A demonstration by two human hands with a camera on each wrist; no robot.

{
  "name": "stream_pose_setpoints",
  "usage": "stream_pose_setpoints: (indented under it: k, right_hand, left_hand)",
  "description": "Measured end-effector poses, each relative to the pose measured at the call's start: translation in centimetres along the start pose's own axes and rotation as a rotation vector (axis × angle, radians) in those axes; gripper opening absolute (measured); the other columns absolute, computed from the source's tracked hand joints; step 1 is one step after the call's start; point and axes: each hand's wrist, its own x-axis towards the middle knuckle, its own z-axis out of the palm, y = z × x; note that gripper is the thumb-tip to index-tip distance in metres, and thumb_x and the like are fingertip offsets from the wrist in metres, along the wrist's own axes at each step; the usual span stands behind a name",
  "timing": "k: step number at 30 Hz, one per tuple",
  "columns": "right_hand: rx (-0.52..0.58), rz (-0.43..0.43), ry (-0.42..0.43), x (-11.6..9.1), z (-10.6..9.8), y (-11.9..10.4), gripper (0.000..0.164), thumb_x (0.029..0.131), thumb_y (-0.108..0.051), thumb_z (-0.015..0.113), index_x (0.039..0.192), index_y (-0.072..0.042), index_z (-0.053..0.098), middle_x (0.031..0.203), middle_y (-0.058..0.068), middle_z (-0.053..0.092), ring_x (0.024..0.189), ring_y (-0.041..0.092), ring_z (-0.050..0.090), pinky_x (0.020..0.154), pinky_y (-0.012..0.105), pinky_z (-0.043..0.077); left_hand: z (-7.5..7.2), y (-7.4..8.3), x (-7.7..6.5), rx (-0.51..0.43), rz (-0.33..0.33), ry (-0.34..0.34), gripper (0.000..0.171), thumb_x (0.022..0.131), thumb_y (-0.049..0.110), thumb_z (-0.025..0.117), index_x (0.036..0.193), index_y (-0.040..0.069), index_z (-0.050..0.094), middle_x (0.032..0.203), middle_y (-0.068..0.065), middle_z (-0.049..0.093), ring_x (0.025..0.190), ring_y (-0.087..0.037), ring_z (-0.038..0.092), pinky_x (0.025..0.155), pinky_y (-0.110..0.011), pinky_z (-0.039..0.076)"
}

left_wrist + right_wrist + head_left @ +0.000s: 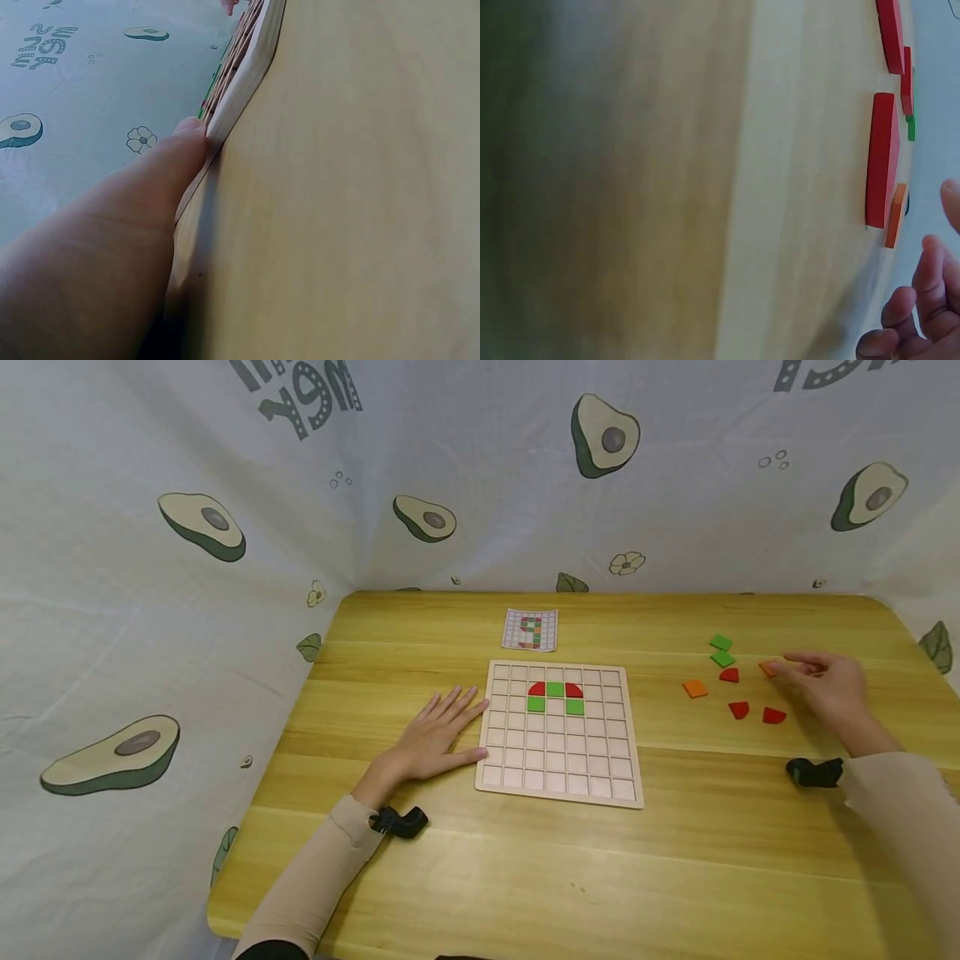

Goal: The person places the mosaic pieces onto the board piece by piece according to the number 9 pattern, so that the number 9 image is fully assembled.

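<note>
My left hand point(435, 739) lies with spread, straight fingers at the left edge of a wooden grid board point(555, 768). Its thumb touches the board's side in the left wrist view. Red quarter-round pieces point(573, 690) and green square pieces point(555, 689) sit in the board's upper cells. My right hand point(828, 685) hovers at the right, thumb and forefinger beside an orange square piece point(767, 669). The right wrist view shows the fingers apart, with an orange piece point(895, 217) on the table behind a red piece point(881, 161).
Loose red pieces point(774, 716), two green squares point(722, 658) and another orange square point(695, 688) lie right of the board. A small pattern card point(530, 630) lies behind it. White printed cloth point(487, 468) hangs behind the wooden table point(525, 868).
</note>
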Motion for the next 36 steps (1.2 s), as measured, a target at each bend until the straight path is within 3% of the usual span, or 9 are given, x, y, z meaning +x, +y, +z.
stream_pose_setpoints:
  k: [3,6,7,8,10,13,22,36]
  right_hand:
    - [0.019,0.032,-0.001,0.15,-0.24,0.37,0.021,0.09,-0.04,0.073,0.079,-0.051,0.059,0.073,-0.019,0.052,0.067,0.006,0.043,0.052,0.021,0.039]
    - [-0.033,0.049,-0.001,0.46,-0.33,0.74,0.017,0.089,-0.045,0.073,0.079,-0.049,0.059,0.071,-0.02,0.053,0.068,0.007,0.043,0.052,0.022,0.039]
    - [-0.055,0.045,-0.004,0.56,-0.34,0.8,0.008,0.089,-0.046,0.072,0.085,-0.043,0.066,0.07,-0.021,0.053,0.068,0.007,0.043,0.053,0.023,0.039]
    - [-0.081,0.038,-0.007,0.66,-0.33,0.84,0.013,0.089,-0.047,0.072,0.092,-0.035,0.071,0.07,-0.021,0.053,0.068,0.007,0.043,0.053,0.022,0.04]
    - [-0.123,0.029,-0.013,0.79,-0.25,0.88,0.039,0.089,-0.049,0.071,0.107,-0.014,0.074,0.07,-0.021,0.053,0.068,0.007,0.043,0.053,0.022,0.04]
    - [-0.188,0.013,-0.019,0.87,-0.08,0.93,0.071,0.091,-0.048,0.07,0.124,0.015,0.06,0.071,-0.016,0.053,0.068,0.008,0.043,0.053,0.023,0.04]
    - [-0.274,-0.018,-0.01,0.59,0.17,1.05,0.066,0.093,-0.043,0.068,0.121,0.017,0.061,0.071,-0.013,0.055,0.065,0.005,0.045,0.053,0.023,0.04]
    - [-0.276,-0.026,0.015,0.89,0.42,0.97,0.06,0.094,-0.037,0.069,0.118,0.018,0.063,0.068,-0.013,0.059,0.06,0.0,0.046,0.051,0.023,0.041]
  left_hand:
    - [0.01,0.01,0.03,0.0,0.0,-0.002,0.08,0.099,0.066,0.039,0.162,0.028,0.008,0.168,-0.001,0.0,0.152,-0.023,-0.004,0.12,-0.039,-0.01]
    - [-0.1,0.08,0.05,-0.001,0.001,-0.006,0.08,0.099,0.065,0.04,0.162,0.028,0.008,0.167,-0.002,0.0,0.152,-0.024,-0.004,0.12,-0.04,-0.01]
    - [-0.15,0.1,0.07,0.0,0.001,-0.006,0.08,0.099,0.065,0.04,0.162,0.028,0.008,0.167,-0.002,0.0,0.152,-0.024,-0.004,0.12,-0.041,-0.009]
    - [-0.2,0.12,0.07,0.002,0.001,-0.005,0.08,0.099,0.065,0.041,0.162,0.028,0.008,0.167,-0.002,0.0,0.152,-0.024,-0.005,0.12,-0.041,-0.009]
    - [-0.29,0.15,0.1,0.005,0.002,-0.003,0.081,0.099,0.065,0.041,0.162,0.027,0.009,0.167,-0.002,0.0,0.152,-0.024,-0.005,0.12,-0.042,-0.008]
    - [-0.34,0.15,0.14,0.01,0.005,-0.003,0.081,0.099,0.065,0.041,0.162,0.027,0.008,0.167,-0.002,0.0,0.152,-0.023,-0.005,0.121,-0.043,-0.008]
    - [-0.12,0.02,0.22,0.022,0.01,-0.007,0.081,0.098,0.068,0.038,0.162,0.029,0.007,0.167,-0.001,-0.001,0.152,-0.022,-0.006,0.12,-0.04,-0.009]
    - [-0.07,0.01,0.02,0.005,0.008,0.002,0.081,0.098,0.067,0.039,0.162,0.028,0.009,0.168,-0.002,0.0,0.152,-0.023,-0.004,0.121,-0.042,-0.007]
